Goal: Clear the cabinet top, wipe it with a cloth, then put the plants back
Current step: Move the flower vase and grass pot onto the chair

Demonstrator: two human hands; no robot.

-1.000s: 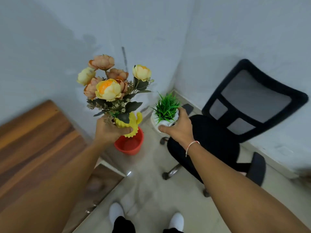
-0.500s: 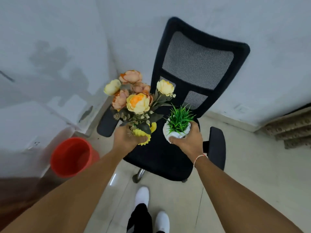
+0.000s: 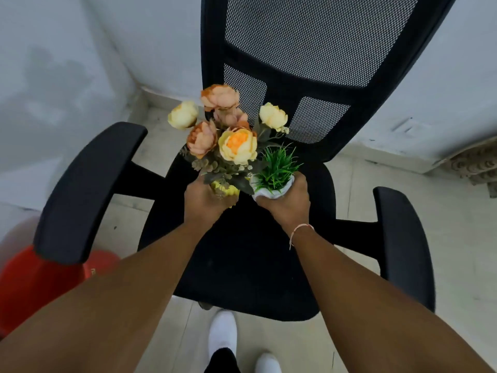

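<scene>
My left hand (image 3: 205, 201) grips a yellow pot (image 3: 227, 190) of orange and yellow flowers (image 3: 226, 135). My right hand (image 3: 286, 204) grips a small white pot (image 3: 271, 193) with a green grass plant (image 3: 277, 168). I hold both pots side by side, low over the black seat of an office chair (image 3: 242, 259). Whether the pots touch the seat is hidden by my hands. The cabinet top and any cloth are out of view.
The chair's mesh backrest (image 3: 309, 44) rises just behind the plants, and its armrests (image 3: 88, 189) stand on both sides. A red bucket (image 3: 35, 286) sits on the tiled floor at lower left. White walls close the corner behind. My white shoes (image 3: 223, 335) are below.
The view has turned from the wooden cabinet and bucket to the chair. Both plants have come closer together and lower, now over the chair seat.
</scene>
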